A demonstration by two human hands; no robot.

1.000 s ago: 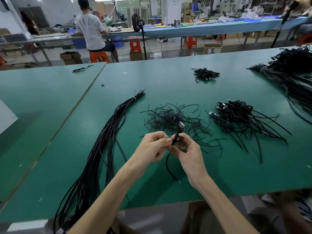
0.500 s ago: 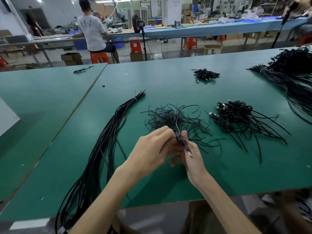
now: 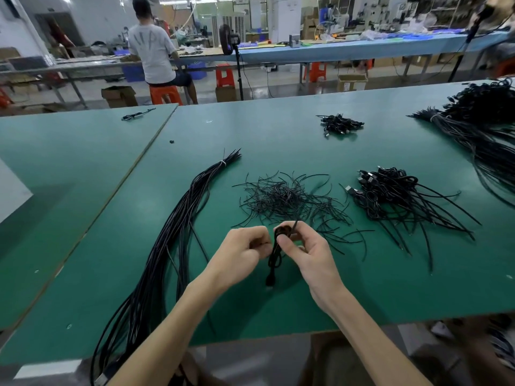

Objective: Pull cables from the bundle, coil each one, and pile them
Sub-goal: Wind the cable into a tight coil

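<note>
A heap of short ties (image 3: 284,199) lies on the green table (image 3: 278,310). The long tied bundle (image 3: 178,232) stretches left of the heap, a pile of coiled cables (image 3: 390,193) sits right of it, and a smaller pile (image 3: 338,124) lies beyond. Bare table runs from the heap to the near edge. Just in front of the heap, the right hand (image 3: 306,252) fingers pinch the top of a black coiled cable (image 3: 274,257), its plug hanging down, and the left hand (image 3: 239,254) fingers curl against its side.
</note>
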